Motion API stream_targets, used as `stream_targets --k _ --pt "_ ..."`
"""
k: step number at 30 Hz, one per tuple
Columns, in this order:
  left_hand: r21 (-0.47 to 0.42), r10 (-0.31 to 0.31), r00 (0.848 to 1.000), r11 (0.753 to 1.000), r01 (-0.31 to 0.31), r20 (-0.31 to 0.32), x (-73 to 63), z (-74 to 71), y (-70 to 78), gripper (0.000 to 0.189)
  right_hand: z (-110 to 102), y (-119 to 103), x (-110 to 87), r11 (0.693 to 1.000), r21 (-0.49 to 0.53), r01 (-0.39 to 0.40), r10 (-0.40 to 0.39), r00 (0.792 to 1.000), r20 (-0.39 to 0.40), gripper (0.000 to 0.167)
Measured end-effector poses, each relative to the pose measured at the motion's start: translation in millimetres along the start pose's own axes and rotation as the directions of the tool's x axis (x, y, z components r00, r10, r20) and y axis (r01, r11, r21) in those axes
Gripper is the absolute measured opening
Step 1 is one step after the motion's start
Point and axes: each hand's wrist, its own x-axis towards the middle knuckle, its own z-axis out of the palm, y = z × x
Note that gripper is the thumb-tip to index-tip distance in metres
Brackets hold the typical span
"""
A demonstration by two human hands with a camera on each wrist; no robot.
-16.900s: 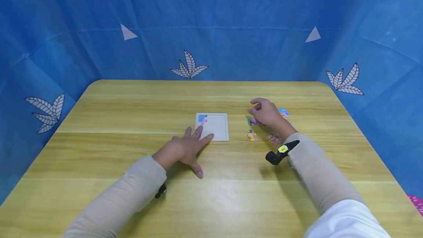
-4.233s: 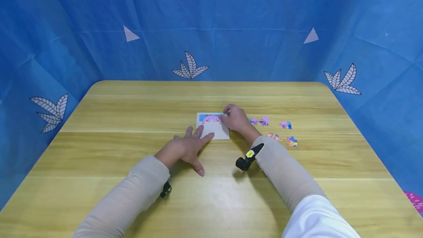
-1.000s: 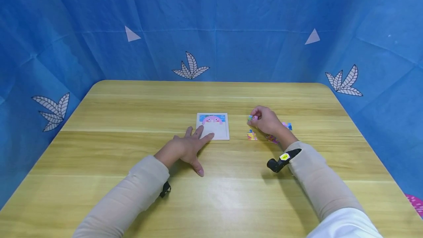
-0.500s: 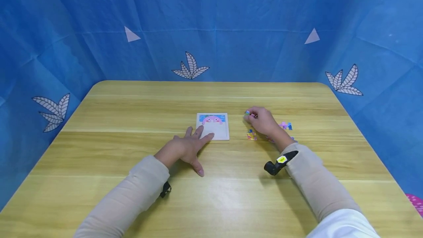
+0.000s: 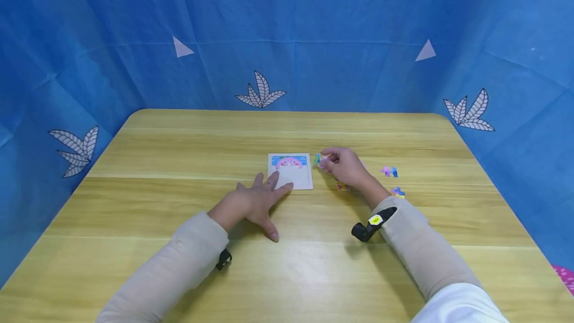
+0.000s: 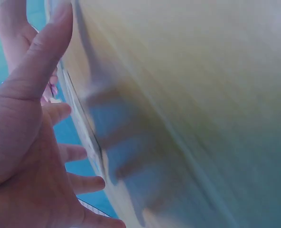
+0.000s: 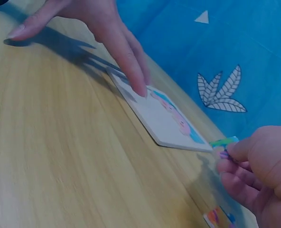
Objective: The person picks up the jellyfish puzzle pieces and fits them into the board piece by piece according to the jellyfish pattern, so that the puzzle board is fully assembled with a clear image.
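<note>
Right hand (image 5: 345, 166) pinches a puzzle piece (image 5: 318, 159) just right of the tray (image 5: 299, 178), left hand (image 5: 257, 203) splayed at its near-left corner; placing step, seemingly, calling for alignment

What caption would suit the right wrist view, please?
Right fingers pinch a puzzle piece beside the partly filled white board, left fingers over it.

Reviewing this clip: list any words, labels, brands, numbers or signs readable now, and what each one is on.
Yellow-and-white sticker on the black device at the right wrist: dark marks, too small and blurred to read.
Puzzle tray and puzzle pieces: no lettering visible.
Blue curtain: printed triangles and leaves, no text seen.
So nothing can be quoted.
</note>
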Motion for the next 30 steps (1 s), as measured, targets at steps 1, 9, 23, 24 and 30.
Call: stream_targets --k 1,9,23,24,30 --pt "0.014 0.004 1.000 1.000 -0.004 0.005 -0.7 0.1 1.0 0.123 2 -2 0.4 1.000 0.004 -0.005 0.005 1.000 -0.005 0.031" --pt "0.066 -0.018 0.999 0.998 0.016 0.041 -3.1 0.7 4.4 0.123 18 -11 7.8 0.999 0.042 -0.014 0.015 1.000 -0.022 0.026" --pt "0.034 -0.019 0.998 0.999 0.017 0.062 -0.8 2.4 0.9 0.122 32 -23 12.0 0.999 0.014 0.029 -0.029 0.999 0.033 0.028" --pt "0.034 -0.017 0.998 0.999 0.015 0.061 -0.6 2.3 1.0 0.123 33 -24 12.4 0.999 0.012 0.032 -0.033 0.999 0.032 0.028" --pt "0.044 -0.020 0.998 0.999 0.017 0.067 -0.3 1.8 2.0 0.123 40 -27 16.5 0.998 -0.024 0.050 -0.049 0.998 0.034 0.025"
